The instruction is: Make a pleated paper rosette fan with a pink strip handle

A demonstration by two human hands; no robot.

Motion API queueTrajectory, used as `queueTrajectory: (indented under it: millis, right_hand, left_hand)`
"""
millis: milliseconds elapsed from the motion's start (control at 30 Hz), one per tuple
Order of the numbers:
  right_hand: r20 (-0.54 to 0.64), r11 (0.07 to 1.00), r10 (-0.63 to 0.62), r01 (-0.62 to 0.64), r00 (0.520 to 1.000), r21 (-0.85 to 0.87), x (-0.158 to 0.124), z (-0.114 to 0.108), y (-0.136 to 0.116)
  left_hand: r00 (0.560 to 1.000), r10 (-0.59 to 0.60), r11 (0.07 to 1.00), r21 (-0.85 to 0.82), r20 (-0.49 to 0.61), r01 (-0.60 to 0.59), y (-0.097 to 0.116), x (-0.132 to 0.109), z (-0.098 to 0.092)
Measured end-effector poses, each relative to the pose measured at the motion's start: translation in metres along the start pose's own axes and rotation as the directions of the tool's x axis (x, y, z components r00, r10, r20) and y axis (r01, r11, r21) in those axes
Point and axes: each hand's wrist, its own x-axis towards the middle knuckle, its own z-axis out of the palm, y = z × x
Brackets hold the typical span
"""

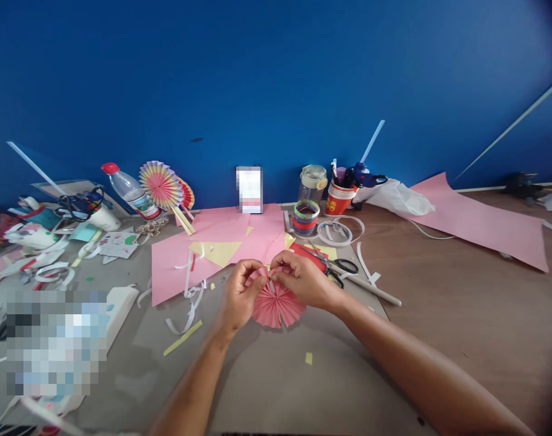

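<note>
A round pink pleated paper fan is spread out above the grey mat in front of me. My left hand pinches its upper left edge between thumb and fingers. My right hand pinches the upper right edge, close beside the left. A narrow gap with a pale strip shows between the fingertips at the fan's top. Just right of my right hand lie black-handled scissors, next to a pale stick. Pink paper sheets and a yellow piece lie beyond my hands.
A finished pleated fan leans on a bottle at back left. A phone stands against the blue wall. A clear jar, a red cup with tools, and tape rolls stand back right. Paper scraps litter the mat.
</note>
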Motion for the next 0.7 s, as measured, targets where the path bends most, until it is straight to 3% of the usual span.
queueTrajectory:
  millis: [267,700]
  right_hand:
    - [-0.029,0.997,0.019,-0.017,0.999,0.079,0.0017,0.0003,0.0000]
    - [0.007,0.990,0.063,-0.064,0.998,0.128,0.0033,-0.0011,-0.0004]
  left_hand:
    - [0.996,-0.046,0.999,-0.023,0.072,0.047,-0.0015,0.0007,-0.0006]
    - [0.997,-0.052,0.998,-0.023,0.063,0.053,-0.0009,0.0011,0.0040]
